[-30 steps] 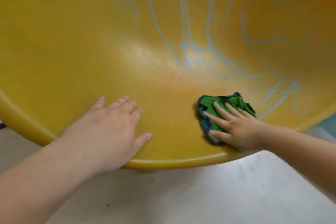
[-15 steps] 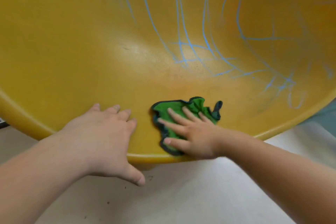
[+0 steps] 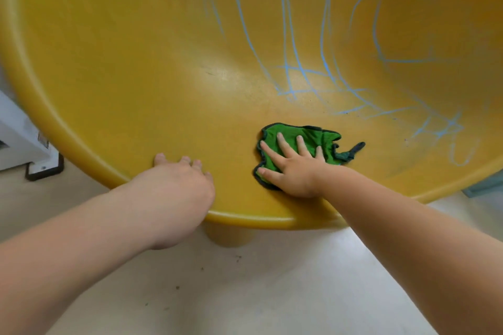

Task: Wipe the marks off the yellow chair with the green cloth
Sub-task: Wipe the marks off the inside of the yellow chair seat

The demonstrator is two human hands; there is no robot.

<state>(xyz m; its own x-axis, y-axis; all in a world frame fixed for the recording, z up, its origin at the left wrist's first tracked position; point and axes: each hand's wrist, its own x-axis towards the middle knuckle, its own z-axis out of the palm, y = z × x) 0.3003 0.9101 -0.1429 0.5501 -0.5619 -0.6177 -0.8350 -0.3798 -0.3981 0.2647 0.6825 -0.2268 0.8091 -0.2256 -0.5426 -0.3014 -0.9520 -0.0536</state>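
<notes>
The yellow chair (image 3: pixel 136 62) fills the upper view, its curved seat scribbled with light blue marks (image 3: pixel 299 76) at the centre and right. A crumpled green cloth (image 3: pixel 324 139) with a dark hem lies on the seat near the front rim, just below the marks. My right hand (image 3: pixel 291 168) presses flat on the cloth with its fingers spread. My left hand (image 3: pixel 174 190) rests on the front rim to the left, with its fingers on the seat and its thumb hidden.
A yellow chair leg (image 3: pixel 228 236) shows under the front rim. Pale floor (image 3: pixel 245 294) with a few dark specks lies below. A white object with a dark foot (image 3: pixel 32 155) stands at the left edge, beside the chair.
My right hand slid the cloth left along the seat, then back a little to the right and up toward the marks. My left thumb dropped off the rim and is out of sight.
</notes>
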